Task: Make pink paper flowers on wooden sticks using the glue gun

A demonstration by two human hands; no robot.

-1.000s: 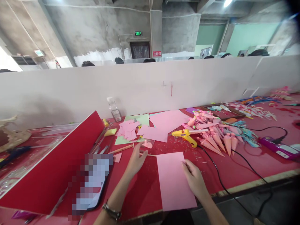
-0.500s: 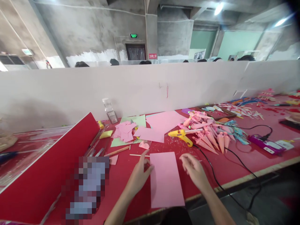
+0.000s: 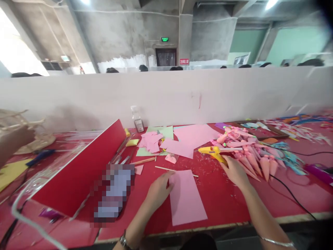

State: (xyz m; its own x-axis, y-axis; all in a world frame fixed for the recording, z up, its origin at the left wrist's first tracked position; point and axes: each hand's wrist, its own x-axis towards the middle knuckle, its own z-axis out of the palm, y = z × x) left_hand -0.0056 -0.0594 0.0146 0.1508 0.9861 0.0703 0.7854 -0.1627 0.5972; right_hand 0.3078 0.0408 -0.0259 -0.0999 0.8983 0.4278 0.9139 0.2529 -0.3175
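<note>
A sheet of pink paper (image 3: 187,199) lies in front of me on the red tabletop, over a thin wooden stick (image 3: 163,168) whose ends stick out on both sides. My left hand (image 3: 159,191) is at the sheet's upper left corner, fingers bent and thumb curled in, holding that edge. Over to the right, my right hand (image 3: 236,172) has its fingers around the handle of a yellow glue gun (image 3: 210,150). The gun's nozzle points left, and part of its grip is hidden by my fingers. Just behind it is a heap of pink paper cones (image 3: 247,156).
Pink scraps (image 3: 151,141) and larger pink sheets (image 3: 179,147) lie at the back before a white partition (image 3: 166,97). A red board (image 3: 83,170) leans on the left, beside a blurred-out item (image 3: 116,191). A clear bottle (image 3: 137,119) stands behind; a black cord (image 3: 291,194) runs right.
My right hand has moved right from beside the sheet onto the glue gun. My left hand has closed at the sheet's corner, and the sheet has shifted slightly left. The view has turned left.
</note>
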